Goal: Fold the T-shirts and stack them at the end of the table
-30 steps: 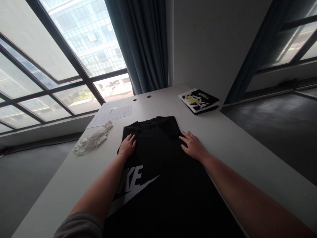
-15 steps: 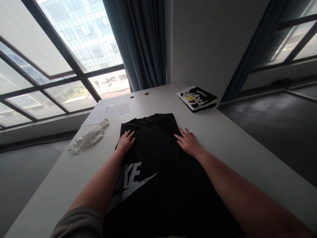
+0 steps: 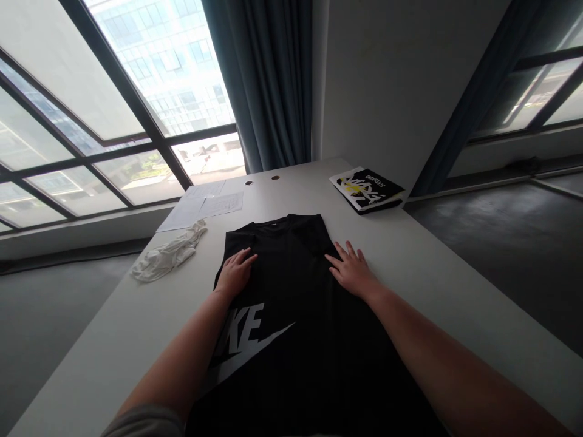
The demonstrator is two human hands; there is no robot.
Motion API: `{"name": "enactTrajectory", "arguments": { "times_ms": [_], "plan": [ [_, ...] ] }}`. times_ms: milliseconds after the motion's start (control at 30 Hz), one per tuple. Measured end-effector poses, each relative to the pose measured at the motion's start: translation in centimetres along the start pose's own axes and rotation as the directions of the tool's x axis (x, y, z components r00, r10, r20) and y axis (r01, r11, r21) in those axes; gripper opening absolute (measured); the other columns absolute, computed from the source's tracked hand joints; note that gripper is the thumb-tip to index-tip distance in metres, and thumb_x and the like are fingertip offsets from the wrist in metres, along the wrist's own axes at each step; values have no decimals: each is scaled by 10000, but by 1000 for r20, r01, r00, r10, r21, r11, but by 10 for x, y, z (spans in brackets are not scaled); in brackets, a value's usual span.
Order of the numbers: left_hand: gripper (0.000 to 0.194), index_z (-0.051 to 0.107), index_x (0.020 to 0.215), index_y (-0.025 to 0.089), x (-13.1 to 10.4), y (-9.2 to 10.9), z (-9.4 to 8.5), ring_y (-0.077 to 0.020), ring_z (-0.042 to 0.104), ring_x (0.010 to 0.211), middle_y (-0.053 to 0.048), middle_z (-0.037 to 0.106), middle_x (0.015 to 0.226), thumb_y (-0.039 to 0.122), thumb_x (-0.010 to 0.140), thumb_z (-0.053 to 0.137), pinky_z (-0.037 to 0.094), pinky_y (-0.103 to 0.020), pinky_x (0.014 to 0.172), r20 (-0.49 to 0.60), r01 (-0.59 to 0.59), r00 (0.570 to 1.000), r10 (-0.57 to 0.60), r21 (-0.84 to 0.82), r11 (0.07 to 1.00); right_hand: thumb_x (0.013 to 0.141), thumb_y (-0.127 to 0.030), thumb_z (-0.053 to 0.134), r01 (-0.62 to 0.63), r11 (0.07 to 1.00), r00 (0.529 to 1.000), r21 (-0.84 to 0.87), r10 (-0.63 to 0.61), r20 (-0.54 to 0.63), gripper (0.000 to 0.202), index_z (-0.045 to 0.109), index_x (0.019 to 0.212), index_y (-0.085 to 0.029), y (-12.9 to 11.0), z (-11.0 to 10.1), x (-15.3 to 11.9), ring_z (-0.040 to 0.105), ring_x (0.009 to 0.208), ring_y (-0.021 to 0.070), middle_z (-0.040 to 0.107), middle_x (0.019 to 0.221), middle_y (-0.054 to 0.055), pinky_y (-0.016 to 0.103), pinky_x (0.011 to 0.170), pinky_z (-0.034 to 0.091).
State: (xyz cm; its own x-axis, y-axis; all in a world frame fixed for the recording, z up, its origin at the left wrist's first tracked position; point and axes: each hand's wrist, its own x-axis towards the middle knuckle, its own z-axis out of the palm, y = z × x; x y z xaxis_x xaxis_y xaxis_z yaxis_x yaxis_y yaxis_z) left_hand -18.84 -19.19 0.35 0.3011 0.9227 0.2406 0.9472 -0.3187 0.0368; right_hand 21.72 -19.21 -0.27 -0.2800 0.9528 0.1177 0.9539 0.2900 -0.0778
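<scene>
A black shirt (image 3: 296,267) with a pale printed logo lies spread on the white table (image 3: 410,267), its collar toward the far side. My left hand (image 3: 235,272) rests on the shirt's left edge, fingers apart, holding nothing. At the opposite edge, my right hand (image 3: 353,269) lies with its fingers spread, partly over the fabric and partly over the table. The bottom of the shirt runs out of the frame.
Left of the shirt lies a crumpled white cloth (image 3: 170,252), with paper sheets (image 3: 221,204) beyond it. A black-and-white printed packet (image 3: 368,189) sits near the table's far right corner. Two round holes mark the far end, near a curtain (image 3: 277,91).
The view has shifted slightly, so the whole scene sits a little lower and farther right. Both hands remain on the shirt's sides, the left one's fingers now a little closer together.
</scene>
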Motion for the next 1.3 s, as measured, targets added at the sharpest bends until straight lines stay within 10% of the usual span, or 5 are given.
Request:
{"name": "enactTrajectory", "arguments": {
  "times_ms": [233,367,767,1167,1300],
  "plan": [
    [545,431,1569,395,-134,59,-25,-311,297,1552,-11,306,1697,424,1030,505,284,-566,1240,147,-2,989,3,-3,1000,1025,-445,450,218,971,976,94,-219,-2,571,470,1572,-281,-45,-3,-74,253,1556,344,290,1694,86,568,1247,224],
    [577,367,1601,398,-170,73,-30,-318,276,1559,-7,278,1704,424,1036,484,263,-570,1250,150,62,987,-59,-15,998,1010,-573,459,227,959,962,170,-248,115,638,379,1607,-362,-68,10,-97,230,1561,364,234,1708,53,626,1240,207],
    [560,396,1581,425,-155,62,-25,-310,252,1568,3,274,1705,442,1029,491,223,-580,1258,161,80,985,-65,-91,993,1026,-622,379,171,972,965,164,-199,169,649,334,1619,-362,-73,1,-81,181,1579,316,188,1714,39,589,1263,166],
    [541,462,1554,382,-70,31,-22,-294,239,1573,-24,326,1690,468,1020,481,200,-541,1261,196,133,974,-116,-75,988,1030,-571,375,187,974,965,126,-206,159,646,372,1617,-299,-57,-3,1,201,1576,301,227,1714,73,535,1261,162],
    [528,562,1491,304,-78,36,-25,-392,323,1527,-121,396,1648,476,993,519,237,-657,1204,101,303,947,-304,29,953,1034,-516,402,161,986,978,36,-164,130,615,399,1605,-288,-67,-9,-14,138,1585,339,186,1724,93,595,1245,150]
  ]
}}
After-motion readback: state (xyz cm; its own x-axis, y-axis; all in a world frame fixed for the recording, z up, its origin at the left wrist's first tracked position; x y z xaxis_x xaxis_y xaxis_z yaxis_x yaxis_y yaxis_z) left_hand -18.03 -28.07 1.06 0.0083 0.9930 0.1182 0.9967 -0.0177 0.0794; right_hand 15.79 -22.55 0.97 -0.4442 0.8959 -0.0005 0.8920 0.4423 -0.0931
